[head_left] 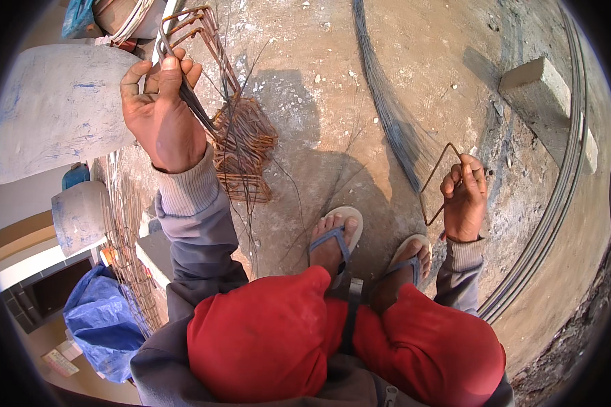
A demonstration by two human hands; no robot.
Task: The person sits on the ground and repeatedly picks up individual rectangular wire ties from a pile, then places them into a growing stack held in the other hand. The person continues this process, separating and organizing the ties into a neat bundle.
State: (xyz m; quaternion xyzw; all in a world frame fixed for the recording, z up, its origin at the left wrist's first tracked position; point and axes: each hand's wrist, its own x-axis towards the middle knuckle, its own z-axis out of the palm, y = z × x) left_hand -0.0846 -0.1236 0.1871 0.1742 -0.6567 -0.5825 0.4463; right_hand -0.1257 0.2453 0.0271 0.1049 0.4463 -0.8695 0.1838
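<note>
My left hand (164, 112) is raised at the upper left, its fingers closed on a few bent rebar stirrups (198, 108) in dark and rusty steel. Just beyond and below that hand, a stack of rusty stirrups (244, 139) lies on the ground with thin dark wires across it. At the right, my right hand (466, 197) pinches a single rectangular stirrup (439, 167) by one side. Its frame hangs out toward a bundle of thin grey tie wire (380, 95) on the ground.
Long steel rods (563, 190) curve along the right side, past a concrete block (536, 91). At the left are a whitish curved sheet (61, 108), a rebar mesh cage (125, 247) and a blue tarp (102, 319). My sandalled feet (332, 244) stand in the middle.
</note>
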